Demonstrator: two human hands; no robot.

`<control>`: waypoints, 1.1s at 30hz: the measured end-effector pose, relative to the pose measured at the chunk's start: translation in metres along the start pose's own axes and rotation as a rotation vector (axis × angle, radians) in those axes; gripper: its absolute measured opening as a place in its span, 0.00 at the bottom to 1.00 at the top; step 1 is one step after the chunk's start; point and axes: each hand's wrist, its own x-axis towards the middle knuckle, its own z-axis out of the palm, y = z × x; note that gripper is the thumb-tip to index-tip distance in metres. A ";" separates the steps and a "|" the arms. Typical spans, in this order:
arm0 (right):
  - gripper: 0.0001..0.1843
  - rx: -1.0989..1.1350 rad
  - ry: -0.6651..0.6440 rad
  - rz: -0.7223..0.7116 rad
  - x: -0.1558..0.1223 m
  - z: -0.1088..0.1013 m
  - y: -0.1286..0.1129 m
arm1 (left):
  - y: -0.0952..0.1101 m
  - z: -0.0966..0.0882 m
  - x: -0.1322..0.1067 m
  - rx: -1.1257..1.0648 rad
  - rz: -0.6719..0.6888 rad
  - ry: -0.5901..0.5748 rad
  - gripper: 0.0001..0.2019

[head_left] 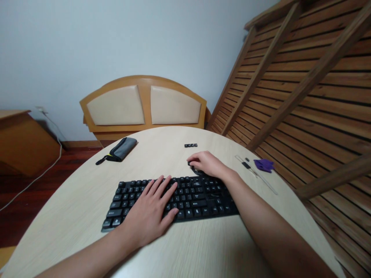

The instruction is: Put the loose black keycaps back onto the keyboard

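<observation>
A black keyboard [199, 202] lies across the table in front of me. My left hand [150, 210] rests flat on its left and middle keys, fingers spread and holding nothing. Beyond the keyboard's back edge, my right hand [207, 164] has its thumb and fingers closed on a small black piece [189, 163], too little of which shows to tell its kind. Beneath that hand a dark cable loop [197, 171] curves near the keyboard. Farther back, several small black keycaps [190, 145] stand in a short row.
The round pale table [87, 185] carries a grey zip pouch [123, 148] at the left. At the right lie a purple cloth [263, 165], a small black-handled tool [246, 165] and thin sticks. A headboard [147, 102] and a slatted wooden frame [304, 88] stand behind.
</observation>
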 end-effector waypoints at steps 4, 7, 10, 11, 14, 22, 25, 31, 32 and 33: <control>0.13 0.220 -0.189 -0.035 -0.009 -0.016 -0.005 | 0.001 -0.001 0.000 0.013 0.004 -0.010 0.31; 0.13 0.209 -0.263 -0.049 -0.013 -0.022 -0.013 | 0.001 -0.002 0.000 0.028 0.004 -0.017 0.31; 0.13 0.164 -0.299 -0.060 -0.014 -0.023 -0.019 | 0.000 -0.001 0.000 0.026 0.005 -0.020 0.31; 0.13 0.151 -0.309 -0.065 -0.014 -0.023 -0.020 | 0.000 -0.001 -0.001 0.022 0.005 -0.021 0.31; 0.13 0.126 -0.328 -0.072 -0.013 -0.022 -0.021 | 0.000 0.000 -0.001 0.011 0.001 -0.021 0.32; 0.13 0.108 -0.345 -0.078 -0.013 -0.022 -0.021 | 0.000 0.000 -0.001 -0.008 -0.003 -0.003 0.31; 0.13 0.071 -0.327 -0.086 -0.013 -0.022 -0.022 | 0.000 0.000 -0.001 -0.006 -0.002 -0.005 0.31; 0.12 -0.019 -0.302 -0.065 -0.015 -0.022 -0.031 | 0.001 -0.001 0.000 0.013 -0.004 -0.026 0.32; 0.11 -0.032 -0.304 -0.057 -0.015 -0.022 -0.033 | 0.001 -0.002 0.000 0.017 -0.003 -0.030 0.32; 0.11 -0.045 -0.304 -0.049 -0.015 -0.022 -0.035 | 0.001 -0.002 0.000 0.020 -0.002 -0.032 0.32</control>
